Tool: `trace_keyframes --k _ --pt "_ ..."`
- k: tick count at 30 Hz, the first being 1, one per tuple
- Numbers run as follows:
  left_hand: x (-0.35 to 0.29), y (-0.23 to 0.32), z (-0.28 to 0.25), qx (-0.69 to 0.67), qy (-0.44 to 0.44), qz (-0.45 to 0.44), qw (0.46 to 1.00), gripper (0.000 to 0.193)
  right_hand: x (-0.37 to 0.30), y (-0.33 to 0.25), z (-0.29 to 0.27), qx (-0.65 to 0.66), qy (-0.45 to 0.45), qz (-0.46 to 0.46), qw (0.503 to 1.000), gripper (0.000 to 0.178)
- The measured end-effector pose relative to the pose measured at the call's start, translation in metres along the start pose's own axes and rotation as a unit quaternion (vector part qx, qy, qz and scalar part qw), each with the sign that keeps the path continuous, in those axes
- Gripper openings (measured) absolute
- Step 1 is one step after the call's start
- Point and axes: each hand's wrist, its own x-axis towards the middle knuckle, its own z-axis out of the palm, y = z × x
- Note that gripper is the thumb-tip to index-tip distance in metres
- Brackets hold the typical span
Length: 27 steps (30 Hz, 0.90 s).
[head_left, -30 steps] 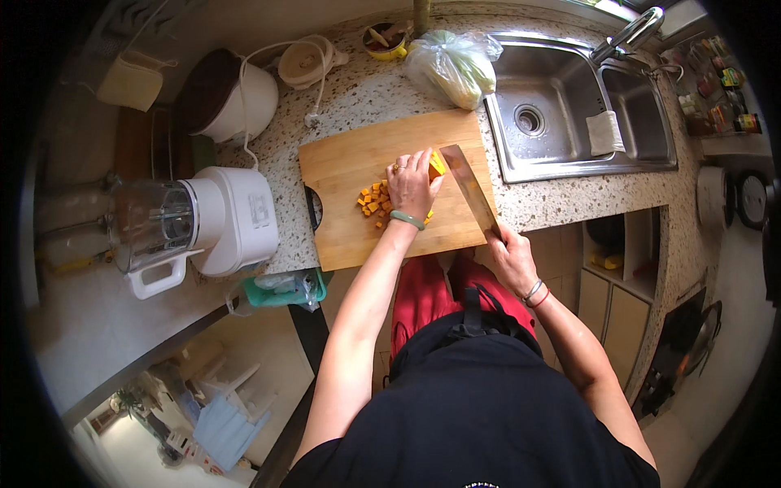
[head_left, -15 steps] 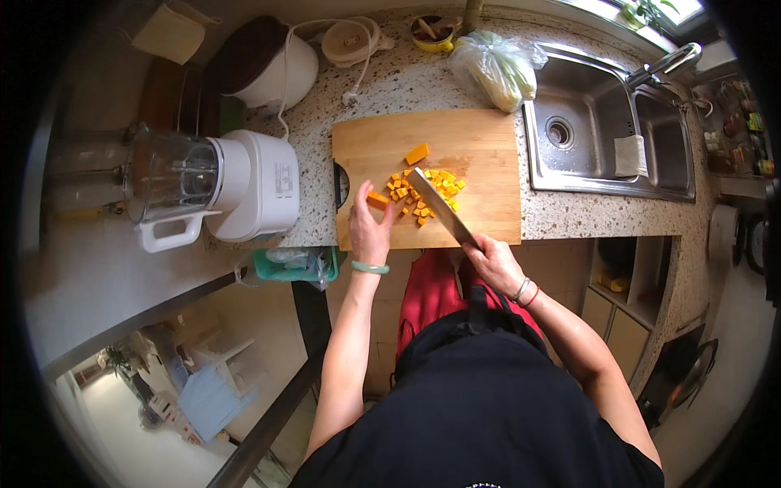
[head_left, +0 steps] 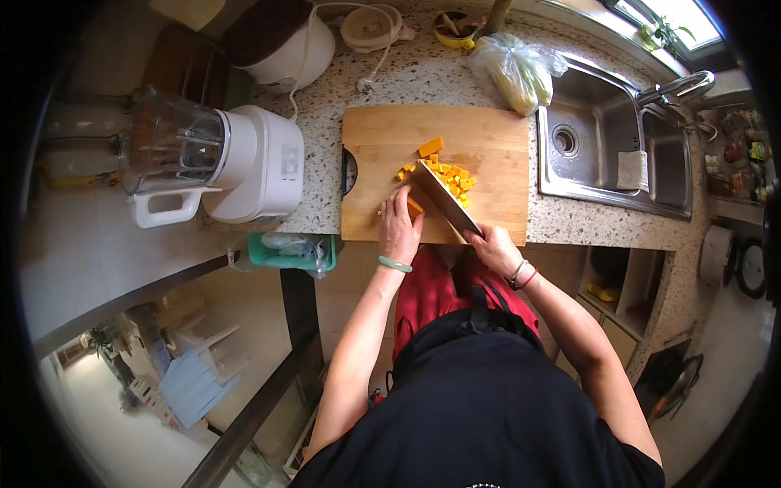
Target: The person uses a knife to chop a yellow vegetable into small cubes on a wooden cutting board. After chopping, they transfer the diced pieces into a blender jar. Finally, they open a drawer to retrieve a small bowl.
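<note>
Orange stick (head_left: 415, 206) sits between the thumb and fingers of the left hand (head_left: 399, 230), which are closed on it. Right of that hand, the right hand (head_left: 494, 250) is clamped around the handle of a knife (head_left: 446, 198), its blade slanting away to the forward left, just beside the stick. Orange cubes (head_left: 457, 180) lie mostly past the blade, ahead and right of the left hand; an orange block (head_left: 431, 146) lies farther ahead, on the same cutting board (head_left: 500, 142). Farther out, a white blender (head_left: 262, 167) stands left of the left hand, and a sink (head_left: 590, 114) is ahead and right of the right.
</note>
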Motion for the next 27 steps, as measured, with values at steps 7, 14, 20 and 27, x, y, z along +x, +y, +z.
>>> trace_keyframes --k 7,14,20,27 --pt "-0.005 -0.009 0.010 -0.017 0.051 0.004 0.999 0.057 -0.017 -0.009 -0.005 -0.083 0.044 -0.085 0.992 0.027" --pt "0.001 0.003 -0.002 0.014 0.008 -0.016 1.000 0.054 -0.015 -0.013 -0.004 -0.082 0.041 -0.066 0.994 0.026" --pt "0.001 -0.005 -0.002 0.043 -0.016 0.035 0.998 0.046 -0.013 -0.017 -0.005 -0.083 0.062 -0.071 0.992 0.027" --pt "-0.008 -0.008 -0.001 -0.123 0.139 -0.044 0.982 0.026 -0.013 -0.020 -0.003 -0.105 0.034 -0.074 0.991 0.028"
